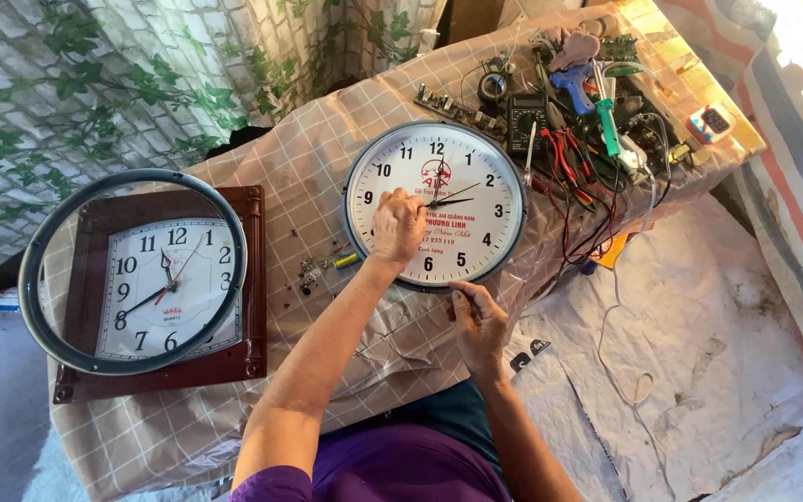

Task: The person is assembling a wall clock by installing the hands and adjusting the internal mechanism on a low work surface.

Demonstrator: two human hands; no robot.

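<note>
Fingers of left hand curled together on the round clock dial, pinching near the hands at center. Right hand grips the clock's lower rim, steadying it on the bench. Looks like hand-setting; next move needs a light touch. Loose screws beside it, square clock with detached ring left, multimeter and tool clutter crowding behind.

A black multimeter with a small grey screen is lying near the table's far edge, and a small white box with a dark screen is sitting at its far right corner.
</note>
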